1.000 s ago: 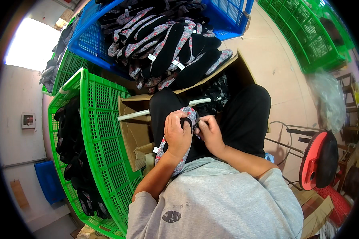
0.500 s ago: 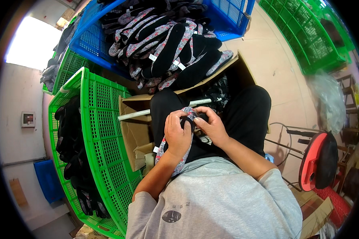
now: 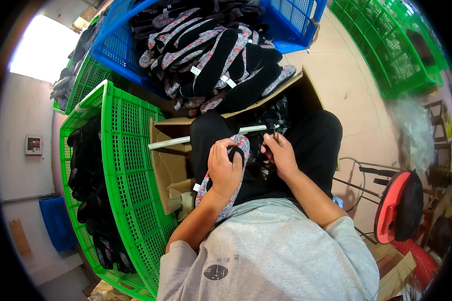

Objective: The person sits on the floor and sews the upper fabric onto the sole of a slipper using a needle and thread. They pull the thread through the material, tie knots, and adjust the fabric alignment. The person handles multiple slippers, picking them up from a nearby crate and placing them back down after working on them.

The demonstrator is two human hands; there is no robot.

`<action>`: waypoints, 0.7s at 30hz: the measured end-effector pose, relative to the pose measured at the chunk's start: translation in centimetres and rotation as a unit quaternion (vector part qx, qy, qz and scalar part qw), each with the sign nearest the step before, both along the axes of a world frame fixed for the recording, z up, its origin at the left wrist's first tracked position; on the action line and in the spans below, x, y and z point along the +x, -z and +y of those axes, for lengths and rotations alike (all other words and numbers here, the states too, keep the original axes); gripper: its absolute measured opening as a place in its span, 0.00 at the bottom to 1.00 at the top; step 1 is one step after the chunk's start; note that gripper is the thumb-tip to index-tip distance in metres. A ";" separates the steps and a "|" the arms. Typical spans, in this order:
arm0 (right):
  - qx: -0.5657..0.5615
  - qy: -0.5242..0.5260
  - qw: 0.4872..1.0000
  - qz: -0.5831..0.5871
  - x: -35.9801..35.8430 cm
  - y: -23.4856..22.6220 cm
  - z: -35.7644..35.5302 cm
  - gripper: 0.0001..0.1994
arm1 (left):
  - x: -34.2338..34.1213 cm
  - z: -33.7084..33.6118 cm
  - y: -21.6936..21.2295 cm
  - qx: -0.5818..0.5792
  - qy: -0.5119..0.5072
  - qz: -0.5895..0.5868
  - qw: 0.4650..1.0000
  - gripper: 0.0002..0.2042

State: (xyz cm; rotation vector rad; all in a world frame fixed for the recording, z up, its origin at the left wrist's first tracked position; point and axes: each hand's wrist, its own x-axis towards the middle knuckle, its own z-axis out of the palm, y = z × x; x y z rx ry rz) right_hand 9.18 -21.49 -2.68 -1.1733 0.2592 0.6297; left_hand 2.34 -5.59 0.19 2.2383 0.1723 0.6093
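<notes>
My left hand (image 3: 224,168) grips a floral slipper (image 3: 245,144), grey with red flowers and a dark opening, held upright over my lap. A small white tag (image 3: 196,187) sticks out from its edge beside my wrist. To the right, apart from the slipper, my right hand (image 3: 281,154) is closed in a pinch near the end of a white rod (image 3: 170,143). Something thin and dark shows at its fingertips, too small to name. The rod lies across an open cardboard box (image 3: 166,168) between my knees.
Ahead, a blue crate (image 3: 114,54) holds a heap of floral slippers with black soles (image 3: 217,62). A green crate (image 3: 135,175) with dark slippers stands at my left. More green crates (image 3: 381,47) are at the far right, and a red-and-black round stool (image 3: 392,205) is nearer.
My right hand has left the slipper and moved up and right, close to the rod's end. The slipper stays in my left hand, its toe now uncovered.
</notes>
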 end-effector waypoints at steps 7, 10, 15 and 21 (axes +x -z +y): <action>0.033 -0.144 0.981 -0.129 -3.0 0.2 0.3 0.08 | 0.1 -0.1 0.0 0.019 0.002 -0.005 1.000 0.12; -0.010 -0.128 0.978 -0.167 -4.0 0.6 1.6 0.07 | 0.1 -0.1 0.4 0.043 -0.007 -0.003 0.999 0.12; -0.031 -0.123 0.971 -0.203 -4.2 0.7 1.4 0.05 | 0.0 -0.1 0.4 0.079 -0.022 -0.004 0.997 0.14; -0.035 -0.049 0.984 -0.169 -3.9 2.5 -0.4 0.06 | -0.2 0.0 -0.3 0.094 -0.046 0.052 0.993 0.19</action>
